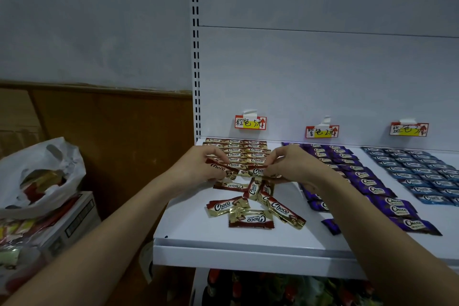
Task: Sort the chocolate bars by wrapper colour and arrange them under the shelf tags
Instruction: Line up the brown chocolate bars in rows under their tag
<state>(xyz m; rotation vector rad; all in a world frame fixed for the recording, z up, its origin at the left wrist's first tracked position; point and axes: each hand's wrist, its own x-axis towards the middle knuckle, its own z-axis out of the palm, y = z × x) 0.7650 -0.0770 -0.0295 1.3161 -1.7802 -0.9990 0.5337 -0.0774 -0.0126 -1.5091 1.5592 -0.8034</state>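
Observation:
On the white shelf [188,228], brown-and-gold Choco bars lie in neat rows [236,150] under the left tag [250,122]. My left hand [198,169] pinches one brown bar [221,167] at the front of those rows. My right hand [295,166] pinches another brown bar [257,171] beside it. Several loose brown bars [250,218] lie scattered nearer the shelf edge. Purple bars [367,181] run in rows under the middle tag [322,131]. Blue bars [417,171] lie under the right tag [408,128].
A white plastic bag [42,174] with wrapped goods sits on a carton [72,221] at the left, below the shelf level. A slotted upright [195,57] marks the shelf's left side. Packaged goods [285,288] show on the lower shelf. A stray purple bar [331,226] lies near the front.

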